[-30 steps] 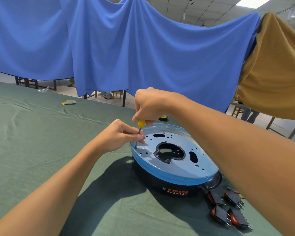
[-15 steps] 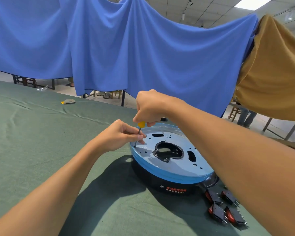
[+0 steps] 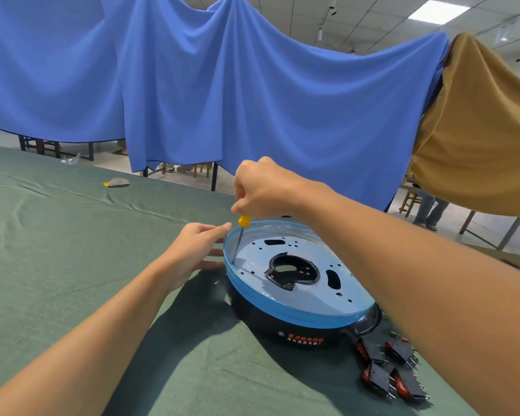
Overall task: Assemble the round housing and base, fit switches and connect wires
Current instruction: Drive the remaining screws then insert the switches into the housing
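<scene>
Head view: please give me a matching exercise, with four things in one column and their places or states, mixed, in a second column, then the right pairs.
1. screwdriver
2. switches
3. left hand
4. round housing

A. open, beside the housing's left rim
B. black wall, blue rim, on the green cloth
C. in a heap on the cloth, right of the housing
D. nearly upright, gripped by the right hand, tip on the metal plate

Pairs: 1-D, 2-C, 3-A, 4-B.

R hand [image 3: 264, 187] round yellow screwdriver [image 3: 243, 221], tip on housing [image 3: 282, 315] plate near rim; L hand [image 3: 192, 247] just beside.
</scene>
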Tool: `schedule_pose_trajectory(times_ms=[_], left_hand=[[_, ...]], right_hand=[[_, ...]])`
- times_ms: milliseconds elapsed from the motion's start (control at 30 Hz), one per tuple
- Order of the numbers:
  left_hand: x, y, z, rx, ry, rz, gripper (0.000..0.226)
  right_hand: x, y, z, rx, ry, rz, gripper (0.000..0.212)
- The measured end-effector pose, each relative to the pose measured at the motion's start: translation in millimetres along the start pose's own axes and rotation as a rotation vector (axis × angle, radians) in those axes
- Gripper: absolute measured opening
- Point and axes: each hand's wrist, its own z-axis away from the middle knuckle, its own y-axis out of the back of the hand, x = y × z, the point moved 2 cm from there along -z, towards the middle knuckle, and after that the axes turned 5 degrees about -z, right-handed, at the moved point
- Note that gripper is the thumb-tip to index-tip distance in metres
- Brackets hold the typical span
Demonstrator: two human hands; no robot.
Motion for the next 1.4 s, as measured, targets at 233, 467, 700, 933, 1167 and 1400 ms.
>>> schedule_pose_trajectory(times_ms=[233, 467, 700, 933, 1167, 1400], left_hand=[[3.2, 0.4, 1.2, -0.045, 0.117, -0.105, 0.033], [3.3, -0.2, -0.4, -0.048, 0.140, -0.147, 0.033], [-1.9, 2.5, -1.8, -0.060, 0.120, -0.144, 0.037], [-4.7, 3.0, -5.1, -0.040, 0.119, -0.165, 0.039], [-6.3, 4.2, -3.8, -0.057, 0.105, -0.163, 0.041], [-0.6, 6.0, 0.5, -0.071, 0.154, -0.237, 0.044]], right_hand=[[6.5, -5.9, -1.2, -0.049, -0.106, 0.019, 0.036], [-3.3, 9.0, 5.8, -0.125, 0.068, 0.100, 0.023], [-2.9, -5.6, -10.5, -0.020, -0.088, 0.061, 0.029], [-2.6, 10.7, 0.4, -0.268, -0.072, 0.158, 0.031], [-13.9, 5.7, 6.9, -0.124, 0.052, 0.083, 0.006], [-18.5, -0.1, 7.4, -0.157, -0.040, 0.154, 0.025]])
